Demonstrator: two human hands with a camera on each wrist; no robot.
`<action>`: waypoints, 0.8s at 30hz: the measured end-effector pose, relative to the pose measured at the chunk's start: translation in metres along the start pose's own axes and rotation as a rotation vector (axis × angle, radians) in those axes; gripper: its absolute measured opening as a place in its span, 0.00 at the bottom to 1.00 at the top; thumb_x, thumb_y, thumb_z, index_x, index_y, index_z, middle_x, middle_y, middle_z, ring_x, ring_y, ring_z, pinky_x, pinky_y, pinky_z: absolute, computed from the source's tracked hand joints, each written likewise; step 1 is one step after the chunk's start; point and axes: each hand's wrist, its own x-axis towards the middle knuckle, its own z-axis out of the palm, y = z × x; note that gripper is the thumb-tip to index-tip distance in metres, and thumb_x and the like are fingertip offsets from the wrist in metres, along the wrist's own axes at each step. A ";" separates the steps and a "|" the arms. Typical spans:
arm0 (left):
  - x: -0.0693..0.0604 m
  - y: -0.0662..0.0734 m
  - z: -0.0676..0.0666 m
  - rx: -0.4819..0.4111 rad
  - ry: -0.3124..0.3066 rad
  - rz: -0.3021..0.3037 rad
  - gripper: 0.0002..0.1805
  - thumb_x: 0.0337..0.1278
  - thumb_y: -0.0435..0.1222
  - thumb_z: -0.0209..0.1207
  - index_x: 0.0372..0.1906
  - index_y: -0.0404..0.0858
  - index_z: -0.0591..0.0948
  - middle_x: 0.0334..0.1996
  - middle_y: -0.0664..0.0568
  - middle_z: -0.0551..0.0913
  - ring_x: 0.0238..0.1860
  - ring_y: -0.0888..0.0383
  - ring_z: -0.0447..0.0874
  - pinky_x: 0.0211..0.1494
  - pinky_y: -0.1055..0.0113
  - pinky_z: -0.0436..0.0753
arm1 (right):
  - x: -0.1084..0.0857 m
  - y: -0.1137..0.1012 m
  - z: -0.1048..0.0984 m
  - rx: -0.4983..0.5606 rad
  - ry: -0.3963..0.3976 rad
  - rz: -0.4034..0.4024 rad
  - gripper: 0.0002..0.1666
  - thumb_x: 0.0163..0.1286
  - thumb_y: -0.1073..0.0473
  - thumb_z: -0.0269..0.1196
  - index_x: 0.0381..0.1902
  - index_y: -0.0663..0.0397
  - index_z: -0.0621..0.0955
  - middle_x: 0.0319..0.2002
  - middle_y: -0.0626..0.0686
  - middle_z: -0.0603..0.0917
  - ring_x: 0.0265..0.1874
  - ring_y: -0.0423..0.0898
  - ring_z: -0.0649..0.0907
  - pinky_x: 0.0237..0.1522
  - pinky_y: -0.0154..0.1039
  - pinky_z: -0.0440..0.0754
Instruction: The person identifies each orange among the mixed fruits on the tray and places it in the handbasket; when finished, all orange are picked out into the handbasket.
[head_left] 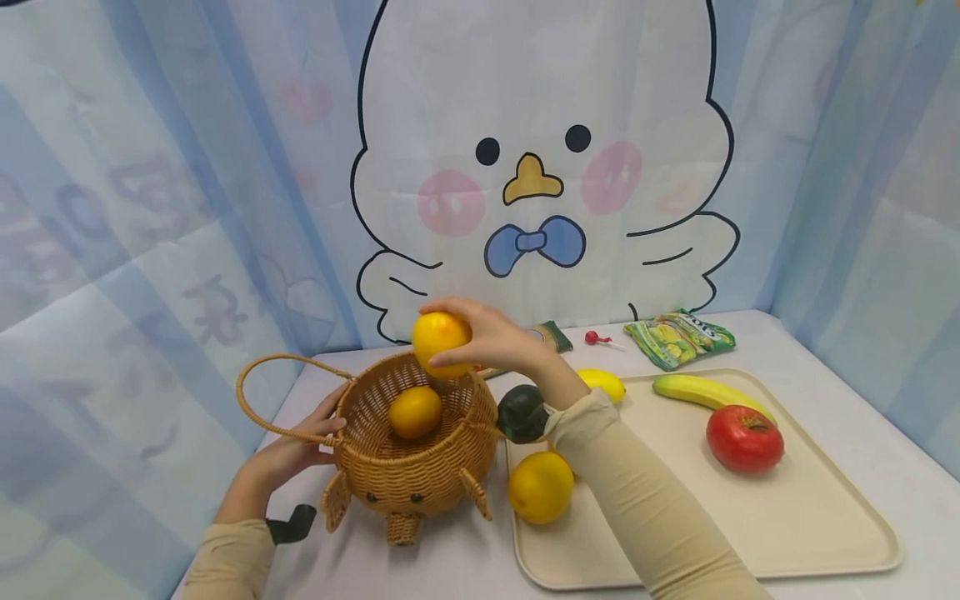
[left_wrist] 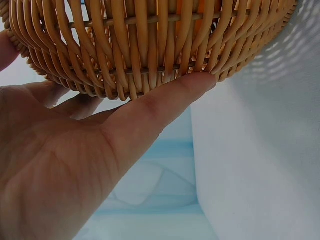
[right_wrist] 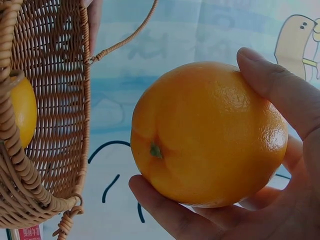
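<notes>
My right hand (head_left: 498, 337) grips an orange fruit (head_left: 441, 340) above the right back rim of a wicker basket (head_left: 416, 475). In the right wrist view, thumb and fingers curl round the orange fruit (right_wrist: 207, 135), beside the basket (right_wrist: 60, 100). Another orange fruit (head_left: 416, 412) lies inside the basket. My left hand (head_left: 303, 442) is at the basket's left side, below the looped handle (head_left: 251, 400). The left wrist view has the fingers of the left hand (left_wrist: 95, 135) against the basket's woven wall (left_wrist: 150, 50).
A beige tray (head_left: 817, 533) on the right holds an orange fruit (head_left: 541, 487), a red fruit (head_left: 745, 438), a banana (head_left: 708, 393) and a lemon (head_left: 602, 384). Behind it lie a green snack bag (head_left: 678, 337) and a red lollipop (head_left: 592, 337). Curtains with printed figures surround the table.
</notes>
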 end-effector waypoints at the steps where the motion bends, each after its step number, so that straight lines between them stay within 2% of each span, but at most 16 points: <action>1: 0.000 0.000 0.000 -0.002 -0.001 -0.002 0.38 0.69 0.48 0.43 0.75 0.55 0.37 0.76 0.45 0.32 0.74 0.36 0.38 0.65 0.39 0.67 | 0.000 0.000 0.001 -0.004 -0.001 0.002 0.39 0.55 0.48 0.70 0.64 0.32 0.68 0.61 0.46 0.73 0.49 0.46 0.77 0.49 0.42 0.80; 11: 0.001 -0.001 0.000 -0.008 -0.011 0.002 0.39 0.69 0.49 0.43 0.75 0.55 0.35 0.76 0.44 0.30 0.74 0.36 0.36 0.65 0.39 0.66 | 0.007 0.005 0.007 -0.004 -0.005 0.018 0.40 0.54 0.48 0.70 0.65 0.34 0.68 0.60 0.46 0.74 0.49 0.46 0.77 0.49 0.42 0.80; 24: 0.000 -0.003 -0.001 0.000 0.003 0.007 0.38 0.69 0.48 0.43 0.75 0.56 0.37 0.76 0.45 0.33 0.74 0.36 0.39 0.65 0.39 0.67 | 0.023 0.023 0.023 0.039 -0.027 0.095 0.40 0.56 0.49 0.69 0.66 0.36 0.68 0.62 0.48 0.71 0.51 0.48 0.76 0.49 0.44 0.79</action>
